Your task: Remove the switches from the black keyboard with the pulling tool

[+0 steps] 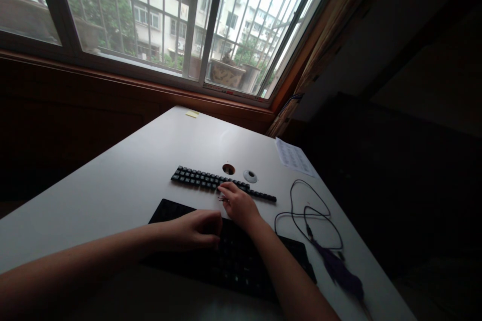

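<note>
A dark keyboard (237, 266) lies in front of me on the white table, its near part deep in shadow. My left hand (203, 228) is closed and curled over the keyboard's upper part; whatever its fingers may hold is hidden. Beyond the keyboard, loose black keycaps (196, 178) stand lined up in several rows. My right hand (238, 204) is closed at the near side of these rows, fingertips beside the keycaps. From under its fingers stick the thin wire-like ends of a small tool (221, 199), mostly covered by the hand.
Behind the keycaps are a round hole (228, 169) in the tabletop and a grey ring-shaped cover (250, 176). A black cable (291, 213) loops at the right, near a purple cloth-like item (339, 271). A printed sheet (293, 156) and a yellow note (192, 114) lie farther back.
</note>
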Tool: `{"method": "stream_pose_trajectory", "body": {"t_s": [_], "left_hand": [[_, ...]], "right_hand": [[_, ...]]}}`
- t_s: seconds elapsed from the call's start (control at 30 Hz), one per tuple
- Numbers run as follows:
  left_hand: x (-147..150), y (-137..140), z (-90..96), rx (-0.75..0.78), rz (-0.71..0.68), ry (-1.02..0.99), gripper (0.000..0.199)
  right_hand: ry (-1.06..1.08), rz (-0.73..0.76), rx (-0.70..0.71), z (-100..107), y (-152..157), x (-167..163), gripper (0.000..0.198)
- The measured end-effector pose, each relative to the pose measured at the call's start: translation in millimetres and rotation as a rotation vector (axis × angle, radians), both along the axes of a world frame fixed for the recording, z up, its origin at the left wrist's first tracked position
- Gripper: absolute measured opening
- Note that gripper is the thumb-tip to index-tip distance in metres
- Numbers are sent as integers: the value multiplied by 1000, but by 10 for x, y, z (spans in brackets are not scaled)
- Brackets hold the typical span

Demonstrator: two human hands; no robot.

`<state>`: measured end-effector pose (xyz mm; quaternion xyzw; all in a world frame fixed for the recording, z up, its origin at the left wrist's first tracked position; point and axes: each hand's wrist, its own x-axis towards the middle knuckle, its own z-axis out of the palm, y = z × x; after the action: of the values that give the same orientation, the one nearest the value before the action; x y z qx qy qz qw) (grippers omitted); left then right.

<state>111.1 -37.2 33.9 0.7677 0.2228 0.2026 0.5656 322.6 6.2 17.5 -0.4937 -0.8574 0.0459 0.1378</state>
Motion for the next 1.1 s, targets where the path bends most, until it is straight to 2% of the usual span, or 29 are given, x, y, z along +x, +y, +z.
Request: {"method": "stream_pose_trajectory", "body": {"t_s": [0.8,0.93,1.1], "left_hand": [[-1,4,-2,20,8,6,12],[-2,-1,15,24,9,17,14],[-5,6,22,27,1,42,17]], "right_hand": [[12,3,6,-5,0,9,50],[70,-11,19,24,-6,19,49],[249,-25,74,107,-25,120,46]]}}
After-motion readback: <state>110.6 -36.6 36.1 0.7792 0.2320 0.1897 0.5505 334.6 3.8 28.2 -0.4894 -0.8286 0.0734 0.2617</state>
